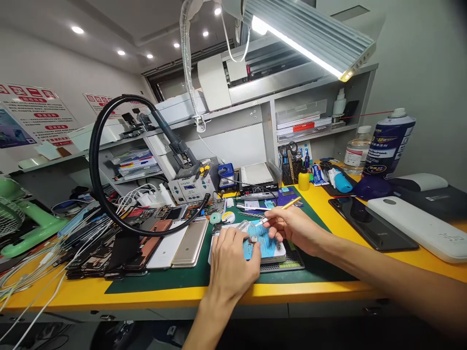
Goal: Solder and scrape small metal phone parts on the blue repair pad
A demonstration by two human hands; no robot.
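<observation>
My right hand (288, 226) pinches a slim gold-and-white pen-like tool (293, 202), its tip pointing down-left over a blue-and-white pad (269, 243). My left hand (233, 257) rests on the pad's left part, thumb and fingers apart around a small metallic part (252, 239). Whether the left fingertips grip that part is too small to tell. The pad lies on a dark perforated plate (292, 261) over a green mat (317, 260). Left of my left hand lie a gold phone (190, 244) and a white phone (168, 248).
A black flexible hose (95, 160) arches over stacked phone parts (124, 248) at the left. Behind stand a grey control station (193, 187) and a yellow bottle (303, 181). At the right are a spray can (388, 146), a black phone (368, 223) and a white power bank (423, 228).
</observation>
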